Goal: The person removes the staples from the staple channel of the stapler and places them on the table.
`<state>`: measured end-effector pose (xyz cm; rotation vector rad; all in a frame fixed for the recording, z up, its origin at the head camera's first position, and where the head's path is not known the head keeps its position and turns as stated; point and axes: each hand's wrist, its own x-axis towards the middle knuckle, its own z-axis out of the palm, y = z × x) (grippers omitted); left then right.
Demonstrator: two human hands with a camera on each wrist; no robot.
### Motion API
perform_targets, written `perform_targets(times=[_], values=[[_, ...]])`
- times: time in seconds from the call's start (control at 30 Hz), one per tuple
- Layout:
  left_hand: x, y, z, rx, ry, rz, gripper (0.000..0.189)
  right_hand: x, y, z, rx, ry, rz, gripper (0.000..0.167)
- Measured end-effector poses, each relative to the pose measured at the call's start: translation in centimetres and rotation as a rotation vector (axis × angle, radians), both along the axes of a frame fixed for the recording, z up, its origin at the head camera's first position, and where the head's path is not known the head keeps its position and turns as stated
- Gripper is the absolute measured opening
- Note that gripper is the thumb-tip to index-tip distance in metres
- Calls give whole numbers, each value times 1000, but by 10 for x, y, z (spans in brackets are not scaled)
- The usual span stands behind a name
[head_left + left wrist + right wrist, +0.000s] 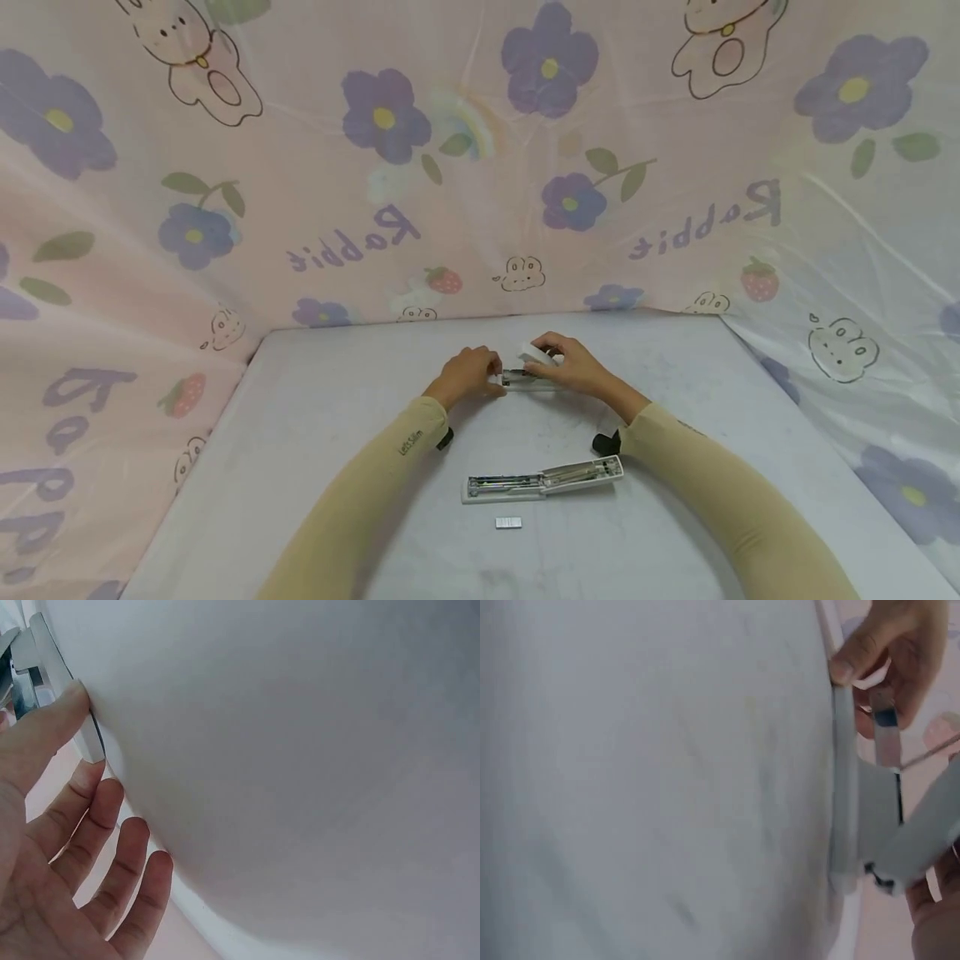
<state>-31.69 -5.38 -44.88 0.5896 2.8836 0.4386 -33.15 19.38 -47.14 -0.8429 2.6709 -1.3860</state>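
A white stapler (534, 355) lies at the far middle of the table, its top part raised. My left hand (468, 372) pinches the end of its base (54, 652) between thumb and index finger, the other fingers loosely bent beside it. Gripping the raised top part (924, 825) is my right hand (576, 367), thumb and fingers on either side. Metal inner parts show between base and top. Closer to me, a second white stapler (543, 479) lies opened out, its metal channel facing up. A short strip of staples (508, 523) rests just in front of it.
The white table (315, 467) reaches back to a hanging pink cloth (465, 167) printed with flowers and rabbits. Black wrist devices (606, 443) sit at both sleeve cuffs. The second stapler lies between the two forearms.
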Motion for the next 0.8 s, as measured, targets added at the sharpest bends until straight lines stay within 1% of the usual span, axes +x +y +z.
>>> perform_targets(times=[0.07, 0.17, 0.3, 0.37, 0.5, 0.6, 0.8], values=[[-1, 1, -2, -7, 8, -2, 36, -1, 4, 3, -25, 7, 2, 38], [-2, 2, -3, -21, 17, -5, 36, 11, 5, 21, -59, 7, 7, 33], [-1, 1, -3, -29, 21, -13, 35, 25, 6, 40, -80, 8, 9, 29], [1, 0, -2, -25, 22, -17, 35, 23, 10, 38, -83, 29, 12, 28], [2, -1, -1, -24, 24, -20, 34, 12, 21, 26, -85, 62, 2, 25], [3, 0, -1, -36, 26, -18, 34, 5, 29, 19, -92, 65, -4, 25], [4, 0, -1, -54, 38, -20, 34, 0, 40, 15, -116, 59, -3, 27]])
